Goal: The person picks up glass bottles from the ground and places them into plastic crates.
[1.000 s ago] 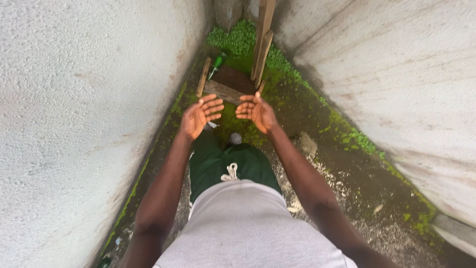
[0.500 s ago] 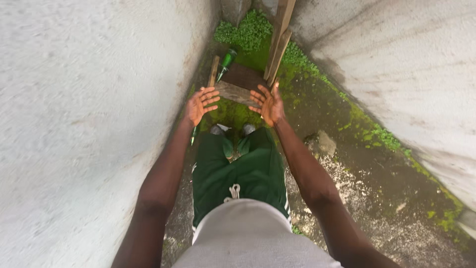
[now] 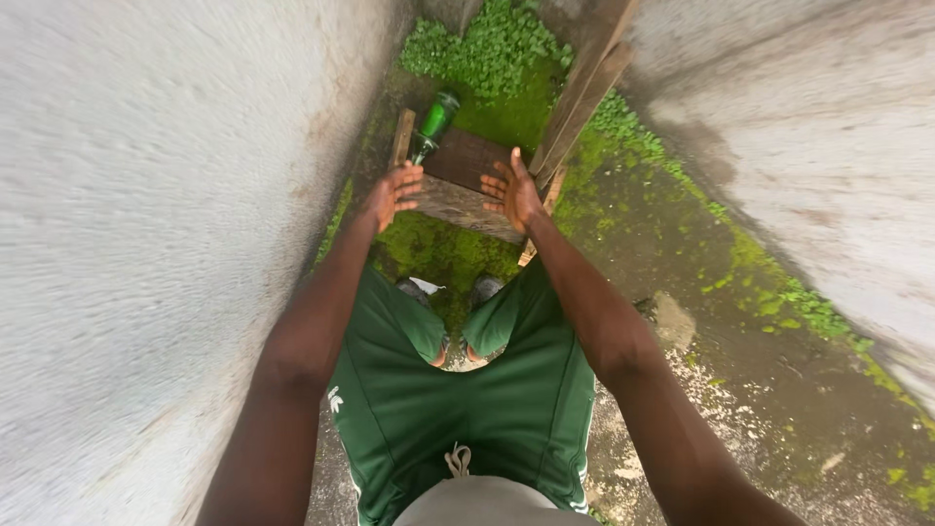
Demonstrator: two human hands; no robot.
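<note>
I stand in a narrow passage between two rough walls, both arms stretched forward and down. My left hand [image 3: 394, 193] is open with fingers spread, just above the left end of a weathered wooden board [image 3: 466, 183] lying on the mossy ground. My right hand [image 3: 514, 191] is open too, palm facing left, over the board's right end. Neither hand holds anything. A green glass bottle [image 3: 434, 123] lies just beyond the board, near the left wall.
Two wooden planks [image 3: 582, 95] lean upright against the right wall behind the board. Green moss [image 3: 443, 253] and leafy weeds [image 3: 487, 49] cover the ground ahead. A grey plastered wall [image 3: 146, 224] is close on the left, another wall [image 3: 818, 146] on the right. A stone [image 3: 672, 319] lies right.
I have stepped forward and bent lower; both open hands moved forward and down to just above the wooden board, and the board, bottle and planks now appear nearer.
</note>
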